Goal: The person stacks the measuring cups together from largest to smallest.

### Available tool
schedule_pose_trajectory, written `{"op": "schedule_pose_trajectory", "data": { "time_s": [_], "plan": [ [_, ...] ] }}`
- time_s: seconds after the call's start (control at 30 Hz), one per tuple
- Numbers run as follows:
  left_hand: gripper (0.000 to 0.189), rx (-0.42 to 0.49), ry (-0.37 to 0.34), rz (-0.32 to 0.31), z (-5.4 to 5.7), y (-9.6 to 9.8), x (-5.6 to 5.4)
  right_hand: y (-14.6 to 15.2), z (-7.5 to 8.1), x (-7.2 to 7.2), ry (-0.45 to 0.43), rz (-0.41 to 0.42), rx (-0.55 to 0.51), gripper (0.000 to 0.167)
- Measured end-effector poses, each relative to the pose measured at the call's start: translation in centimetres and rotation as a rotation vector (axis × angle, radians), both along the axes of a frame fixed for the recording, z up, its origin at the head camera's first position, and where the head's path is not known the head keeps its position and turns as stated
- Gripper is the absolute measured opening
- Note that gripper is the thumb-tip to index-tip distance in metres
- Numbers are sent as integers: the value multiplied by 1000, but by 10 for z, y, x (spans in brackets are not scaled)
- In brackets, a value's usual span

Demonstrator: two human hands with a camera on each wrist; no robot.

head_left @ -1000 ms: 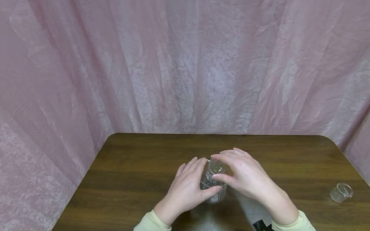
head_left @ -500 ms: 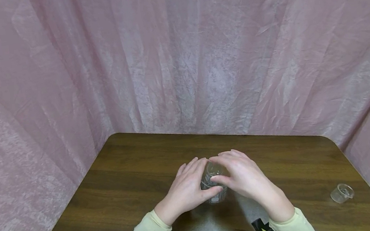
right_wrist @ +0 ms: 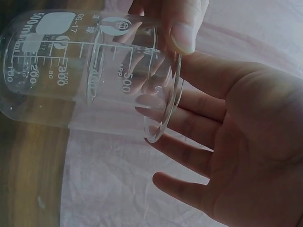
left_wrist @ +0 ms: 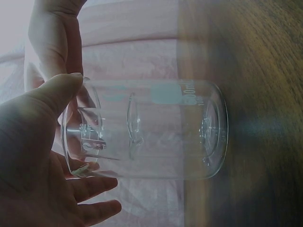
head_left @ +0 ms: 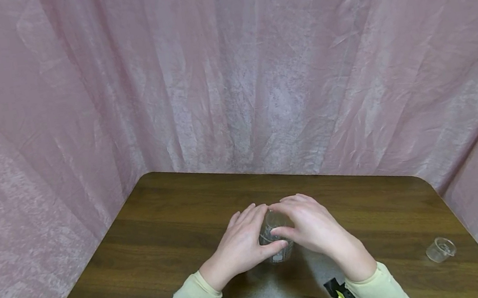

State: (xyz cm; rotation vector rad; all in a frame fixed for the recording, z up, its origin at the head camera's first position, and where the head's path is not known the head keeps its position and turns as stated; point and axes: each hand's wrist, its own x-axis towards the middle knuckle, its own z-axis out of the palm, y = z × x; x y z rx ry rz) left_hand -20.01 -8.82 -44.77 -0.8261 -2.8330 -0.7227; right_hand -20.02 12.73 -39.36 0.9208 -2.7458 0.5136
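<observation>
A large 500 ml glass beaker (head_left: 278,253) with white markings stands upright on the table. My left hand (head_left: 240,244) holds it near the rim, thumb on the near side and fingers round the far side. Inside it sits a smaller glass beaker (right_wrist: 90,71), its rim about halfway up. My right hand (head_left: 314,224) is over the mouth, thumb and fingers curved. Between them is a small glass beaker (left_wrist: 87,132), apparently pinched, just inside the large beaker's mouth. Overlapping clear glass makes its edges hard to tell.
Another small glass beaker (head_left: 440,249) stands apart near the right edge of the brown wooden table (head_left: 175,213). Pink curtains (head_left: 228,70) hang behind the table and along its sides.
The right hand has shifted slightly left. The small beaker in it has sunk into the large beaker's mouth. The left hand stays where it was.
</observation>
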Motion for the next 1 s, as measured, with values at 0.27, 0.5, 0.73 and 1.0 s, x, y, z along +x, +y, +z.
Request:
{"op": "schedule_pose_trajectory", "data": {
  "time_s": [0.27, 0.5, 0.73, 1.0],
  "plan": [
    [88, 18, 17, -4, -1, 0, -1, 1, -3, -1, -24, 18, 6, 52],
    [88, 19, 17, -1, -1, 1, -1, 2, -3, -1, -23, 24, 30, 47],
    [90, 11, 13, -1, -1, 0, -1, 0, -1, -5, -38, 14, 58, 45],
    [90, 7, 1, 0, -1, 0, 0, -6, 0, -9, -94, 5, 96, 41]
  ]
}}
